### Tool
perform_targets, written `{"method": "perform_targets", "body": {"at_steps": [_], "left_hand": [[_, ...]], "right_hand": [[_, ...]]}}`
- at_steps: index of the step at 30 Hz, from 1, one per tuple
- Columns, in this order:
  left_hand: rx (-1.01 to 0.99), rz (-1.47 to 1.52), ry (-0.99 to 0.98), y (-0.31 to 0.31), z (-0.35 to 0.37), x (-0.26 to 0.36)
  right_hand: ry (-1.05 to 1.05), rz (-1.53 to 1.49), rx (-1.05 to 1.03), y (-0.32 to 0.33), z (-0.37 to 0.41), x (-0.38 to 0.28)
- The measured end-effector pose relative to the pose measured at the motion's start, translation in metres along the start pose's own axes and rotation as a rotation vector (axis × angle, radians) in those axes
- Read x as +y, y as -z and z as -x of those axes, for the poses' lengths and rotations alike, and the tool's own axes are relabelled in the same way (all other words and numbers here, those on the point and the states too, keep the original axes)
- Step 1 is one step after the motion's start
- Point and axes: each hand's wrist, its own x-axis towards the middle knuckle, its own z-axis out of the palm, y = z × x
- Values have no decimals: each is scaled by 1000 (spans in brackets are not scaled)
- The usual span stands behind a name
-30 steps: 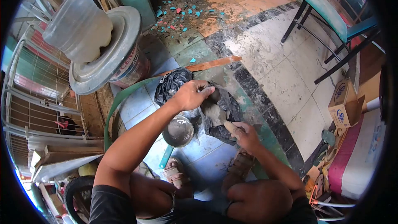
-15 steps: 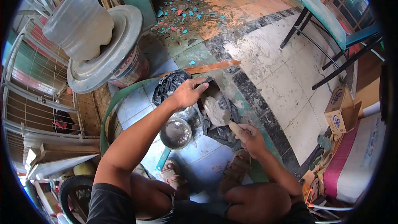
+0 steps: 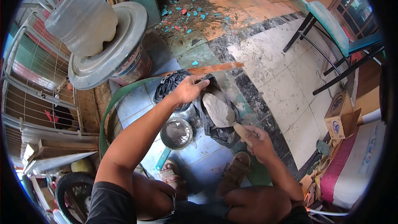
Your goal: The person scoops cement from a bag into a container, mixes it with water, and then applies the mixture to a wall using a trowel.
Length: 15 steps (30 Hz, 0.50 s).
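Note:
My left hand [image 3: 190, 89] pinches the rim of a black plastic bag [image 3: 224, 135] and holds its mouth apart. Closed round the wooden handle of a trowel [image 3: 241, 133] is my right hand [image 3: 259, 143]. The trowel's blade lies at the bag's mouth, heaped with pale grey powder [image 3: 217, 110]. Just left of the bag, a round metal pan [image 3: 177, 133] with a turquoise handle [image 3: 163, 159] sits on the tiles, with grey residue inside. Another crumpled black bag [image 3: 169, 87] is behind my left wrist.
A lidded bucket [image 3: 132, 66] carries a cut plastic container [image 3: 83, 20] at upper left. A wooden strip [image 3: 215, 67] lies beyond the bags. Broken turquoise chips [image 3: 188, 14] litter the far floor. A chair [image 3: 331, 29] and a cardboard box [image 3: 338, 118] are on the right.
The trowel and my right hand have moved slightly right and down, and more of the powder on the blade shows. My left hand still grips the bag's rim.

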Motion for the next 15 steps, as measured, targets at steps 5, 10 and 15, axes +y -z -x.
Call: {"method": "perform_targets", "body": {"at_steps": [5, 10, 15], "left_hand": [[10, 116, 27, 4, -5, -9], [-12, 37, 25, 16, 13, 20], [61, -22, -7, 48, 33, 20]], "right_hand": [[38, 53, 26, 10, 13, -2], [21, 118, 0, 14, 37, -30], [25, 206, -53, 3, 53, -57]]}}
